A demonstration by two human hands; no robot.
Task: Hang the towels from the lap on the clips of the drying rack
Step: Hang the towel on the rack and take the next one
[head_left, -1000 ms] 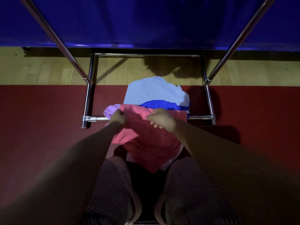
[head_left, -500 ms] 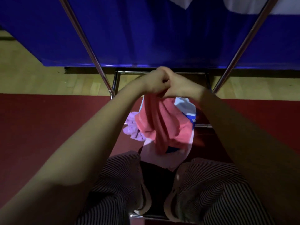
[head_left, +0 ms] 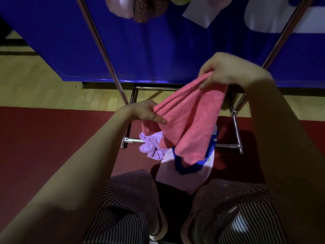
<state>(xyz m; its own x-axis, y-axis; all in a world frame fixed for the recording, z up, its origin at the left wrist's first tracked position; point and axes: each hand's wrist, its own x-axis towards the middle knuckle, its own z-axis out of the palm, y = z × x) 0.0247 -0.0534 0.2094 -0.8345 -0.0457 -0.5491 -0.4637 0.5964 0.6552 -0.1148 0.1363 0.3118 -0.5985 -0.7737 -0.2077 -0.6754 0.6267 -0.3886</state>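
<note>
The left hand [head_left: 143, 112] and the right hand [head_left: 223, 73] are each pinching the hem of the one pink towel [head_left: 193, 124] above the lap [head_left: 130, 187], probably spreading it for clipping onto the drying rack [head_left: 103, 55], while two others, a lilac towel [head_left: 151, 147] and a white-and-blue towel [head_left: 175, 175], are lying at the lap's front edge.

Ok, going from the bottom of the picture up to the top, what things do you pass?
Striped trousers → white towel → pink towel → right hand → blue curtain → brown towel hanging at the top.
</note>
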